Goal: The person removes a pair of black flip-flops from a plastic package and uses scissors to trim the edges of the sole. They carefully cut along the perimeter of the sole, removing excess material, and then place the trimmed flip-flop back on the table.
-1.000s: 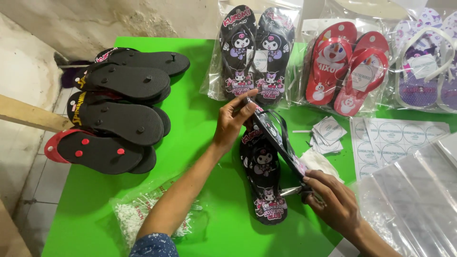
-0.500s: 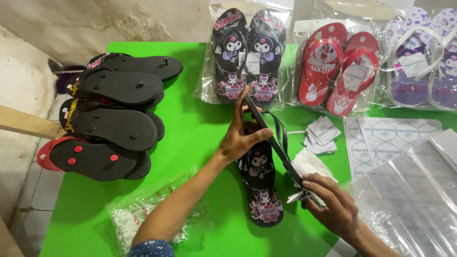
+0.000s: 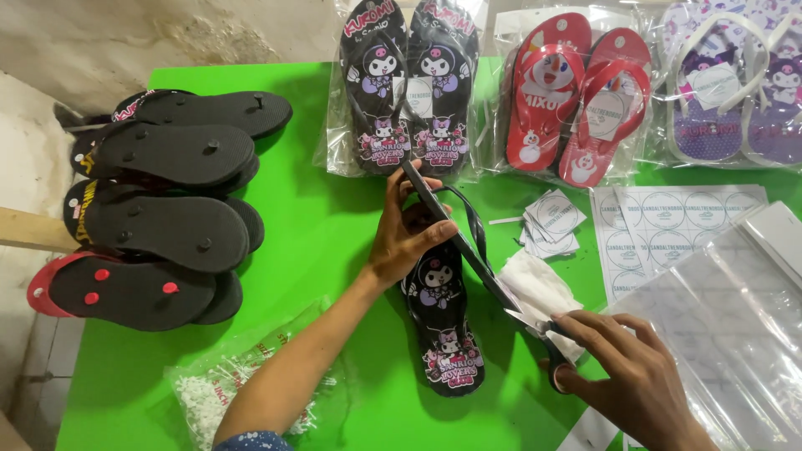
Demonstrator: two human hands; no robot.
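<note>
A bright green tabletop (image 3: 317, 250) is filling most of the view, butting against a rough, stained grey-white wall (image 3: 125, 38) at the far edge, with pale floor tiles (image 3: 33, 367) showing past its left side. A stack of black rubber flip-flops lying sole-up (image 3: 163, 200) is sitting on the table's left part, and three pairs of printed sandals sealed in clear plastic bags (image 3: 568, 92) are lining the far edge. Clear empty plastic sleeves (image 3: 735, 334) are lying at the right, beside a sheet of round white stickers (image 3: 660, 230). In the middle, one black cartoon-printed flip-flop (image 3: 443, 326) is lying flat, face up, while its tilted-on-edge twin (image 3: 455, 238) is standing over it. The left hand (image 3: 405, 234) is curling around the tilted sandal's upper end, thumb and fingers pinching it. The right hand (image 3: 635, 384) is gripping small scissors (image 3: 547, 342) at its lower end, fingers closed on the handles.
</note>
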